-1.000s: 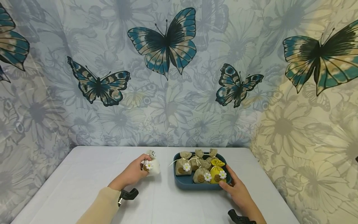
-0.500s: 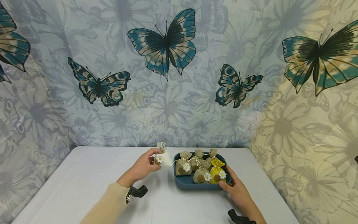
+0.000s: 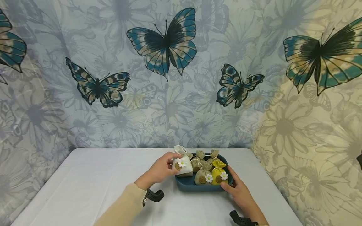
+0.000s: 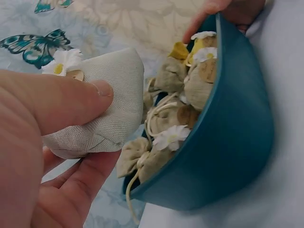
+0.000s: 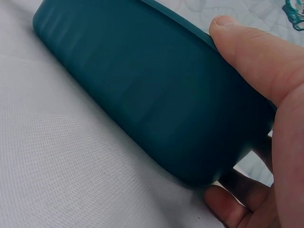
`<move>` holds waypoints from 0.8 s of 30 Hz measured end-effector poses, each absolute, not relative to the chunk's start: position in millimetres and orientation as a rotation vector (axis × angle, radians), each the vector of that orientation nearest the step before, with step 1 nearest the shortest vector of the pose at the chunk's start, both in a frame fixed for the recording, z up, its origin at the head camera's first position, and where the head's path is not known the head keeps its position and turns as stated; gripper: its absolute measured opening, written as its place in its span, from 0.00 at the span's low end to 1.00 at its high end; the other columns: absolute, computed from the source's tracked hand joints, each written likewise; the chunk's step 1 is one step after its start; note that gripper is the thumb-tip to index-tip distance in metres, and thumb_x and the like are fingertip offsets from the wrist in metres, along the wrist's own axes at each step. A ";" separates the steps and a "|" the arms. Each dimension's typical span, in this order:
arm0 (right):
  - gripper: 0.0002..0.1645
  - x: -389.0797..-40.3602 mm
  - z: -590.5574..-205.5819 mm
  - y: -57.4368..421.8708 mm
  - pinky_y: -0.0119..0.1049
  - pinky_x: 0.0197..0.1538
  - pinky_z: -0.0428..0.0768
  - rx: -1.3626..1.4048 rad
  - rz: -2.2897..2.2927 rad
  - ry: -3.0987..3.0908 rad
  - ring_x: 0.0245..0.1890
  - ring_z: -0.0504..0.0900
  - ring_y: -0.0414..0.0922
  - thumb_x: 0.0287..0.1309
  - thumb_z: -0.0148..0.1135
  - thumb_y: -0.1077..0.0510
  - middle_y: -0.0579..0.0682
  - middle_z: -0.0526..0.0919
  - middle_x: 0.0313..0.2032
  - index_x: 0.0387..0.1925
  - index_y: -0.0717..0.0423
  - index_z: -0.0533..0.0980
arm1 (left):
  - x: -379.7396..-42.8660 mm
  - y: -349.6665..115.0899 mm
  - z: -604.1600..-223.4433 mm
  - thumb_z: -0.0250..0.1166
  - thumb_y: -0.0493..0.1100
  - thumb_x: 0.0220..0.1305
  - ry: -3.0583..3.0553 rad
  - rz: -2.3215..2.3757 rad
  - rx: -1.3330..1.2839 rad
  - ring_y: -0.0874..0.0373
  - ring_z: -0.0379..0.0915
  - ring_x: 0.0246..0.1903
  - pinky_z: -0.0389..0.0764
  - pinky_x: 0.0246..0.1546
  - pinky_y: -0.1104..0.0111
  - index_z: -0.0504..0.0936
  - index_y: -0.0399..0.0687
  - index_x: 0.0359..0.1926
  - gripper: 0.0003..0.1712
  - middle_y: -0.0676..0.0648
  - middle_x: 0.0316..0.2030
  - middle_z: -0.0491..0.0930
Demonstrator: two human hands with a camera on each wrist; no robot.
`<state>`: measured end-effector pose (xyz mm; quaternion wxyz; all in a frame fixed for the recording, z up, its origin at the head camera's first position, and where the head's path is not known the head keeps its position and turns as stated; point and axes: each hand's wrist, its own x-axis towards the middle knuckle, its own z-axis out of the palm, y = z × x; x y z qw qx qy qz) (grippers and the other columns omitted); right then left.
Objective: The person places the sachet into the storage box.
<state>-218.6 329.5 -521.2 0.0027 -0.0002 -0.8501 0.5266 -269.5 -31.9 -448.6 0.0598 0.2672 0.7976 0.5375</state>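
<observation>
A small white drawstring pouch (image 3: 185, 169) with a daisy and a round brown tag hangs over the left end of a dark teal tray (image 3: 195, 188). My left hand (image 3: 159, 169) pinches it between thumb and fingers; in the left wrist view the pouch (image 4: 114, 104) is apart from the tray wall (image 4: 228, 128). Inside the tray sit several beige pouches (image 3: 202, 177) and a yellow pouch (image 3: 217, 176) at the right front. My right hand (image 3: 240, 191) grips the tray's right end, its thumb (image 5: 256, 52) at the rim and its fingers lower on the wall.
A white cloth covers the table (image 3: 99, 175). Behind it hangs a backdrop with butterflies (image 3: 167, 44) and grey flowers. Black wrist devices (image 3: 155, 195) are strapped to both arms. One beige pouch in the tray is mostly hidden behind the white one.
My left hand has carried the white pouch to the right, from over the bare cloth to above the tray's left end. The right hand and the tray have stayed in place.
</observation>
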 end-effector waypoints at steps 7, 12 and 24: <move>0.55 -218.0 -519.2 328.3 0.35 0.48 0.77 -0.004 1.654 -2.664 0.65 0.68 0.57 0.64 0.67 0.43 0.63 0.52 0.75 0.80 0.43 0.45 | -270.7 -16.2 -452.5 0.75 0.38 0.59 2.522 1.476 0.883 0.56 0.72 0.41 0.77 0.38 0.65 0.78 0.54 0.62 0.29 0.50 0.56 0.71; 0.55 -217.6 -520.3 328.2 0.35 0.47 0.77 -0.008 1.668 -2.660 0.63 0.69 0.56 0.63 0.67 0.43 0.63 0.51 0.75 0.80 0.42 0.45 | -271.8 -9.1 -458.5 0.75 0.40 0.59 2.573 1.406 0.932 0.57 0.69 0.33 0.74 0.33 0.66 0.79 0.56 0.61 0.28 0.52 0.52 0.72; 0.54 -218.1 -520.3 327.5 0.35 0.46 0.77 -0.005 1.649 -2.661 0.62 0.71 0.56 0.63 0.67 0.44 0.64 0.52 0.74 0.80 0.43 0.46 | -273.5 -4.3 -470.9 0.76 0.44 0.57 2.716 1.263 0.906 0.59 0.71 0.42 0.65 0.54 0.51 0.80 0.62 0.59 0.28 0.56 0.54 0.74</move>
